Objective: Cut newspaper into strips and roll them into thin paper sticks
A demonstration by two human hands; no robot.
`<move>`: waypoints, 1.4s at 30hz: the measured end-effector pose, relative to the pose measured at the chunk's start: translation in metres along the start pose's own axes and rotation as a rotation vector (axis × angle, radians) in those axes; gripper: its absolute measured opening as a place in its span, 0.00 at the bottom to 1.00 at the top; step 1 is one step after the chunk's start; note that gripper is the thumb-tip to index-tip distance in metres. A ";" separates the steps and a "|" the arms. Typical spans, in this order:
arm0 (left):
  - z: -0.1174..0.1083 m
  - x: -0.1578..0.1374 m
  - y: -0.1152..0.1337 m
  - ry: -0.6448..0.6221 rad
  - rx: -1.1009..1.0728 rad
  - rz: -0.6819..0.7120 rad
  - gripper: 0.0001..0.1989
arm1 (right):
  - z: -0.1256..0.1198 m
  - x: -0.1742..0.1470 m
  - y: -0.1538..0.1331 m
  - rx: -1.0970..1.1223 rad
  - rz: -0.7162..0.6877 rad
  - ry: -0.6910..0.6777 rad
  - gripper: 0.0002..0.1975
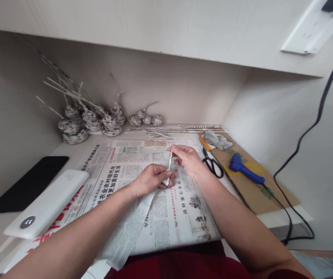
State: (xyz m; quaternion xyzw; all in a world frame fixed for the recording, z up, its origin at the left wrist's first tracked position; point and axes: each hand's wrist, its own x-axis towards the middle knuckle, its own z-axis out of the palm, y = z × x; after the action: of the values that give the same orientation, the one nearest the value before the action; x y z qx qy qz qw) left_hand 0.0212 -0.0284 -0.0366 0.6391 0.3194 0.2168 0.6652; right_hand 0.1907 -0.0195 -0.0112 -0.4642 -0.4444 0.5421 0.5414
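Observation:
Over the newspaper-covered table, a strip of newspaper runs from near my body up into my left hand. At its upper end the strip is rolled into a thin, pale green and white paper tube. My left hand's fingers are closed around the lower part of the roll. My right hand, higher and to the right, pinches the tube's top end between thumb and forefinger. Beneath both hands lie flat newspaper sheets with printed text.
Woven paper gourds stand at the back left, beside smaller woven balls. Thin paper rods lie along the back. Scissors, a grey cloth and a blue glue gun on cardboard are right; a white power bank is left.

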 end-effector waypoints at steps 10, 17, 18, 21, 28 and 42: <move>-0.001 0.000 -0.001 0.004 0.002 0.031 0.18 | 0.002 -0.002 0.001 -0.066 -0.026 0.004 0.14; -0.001 0.001 0.001 0.020 -0.022 0.039 0.18 | 0.000 -0.003 0.002 -0.071 0.059 -0.019 0.15; -0.001 0.001 0.001 0.015 -0.018 0.040 0.18 | 0.000 -0.002 0.003 -0.064 0.045 0.005 0.15; -0.001 0.001 0.002 0.037 -0.014 0.035 0.19 | -0.002 0.000 0.004 -0.063 0.053 -0.128 0.15; 0.000 0.000 0.004 0.042 -0.043 0.028 0.19 | -0.001 -0.002 0.004 -0.075 0.038 -0.013 0.15; -0.001 -0.001 0.006 0.049 -0.052 0.039 0.18 | 0.001 -0.007 0.003 -0.032 0.159 -0.387 0.18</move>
State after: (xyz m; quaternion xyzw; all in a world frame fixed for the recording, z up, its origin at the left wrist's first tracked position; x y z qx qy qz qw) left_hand 0.0204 -0.0274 -0.0302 0.6221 0.3174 0.2536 0.6693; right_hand 0.1893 -0.0267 -0.0142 -0.3937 -0.5107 0.6550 0.3940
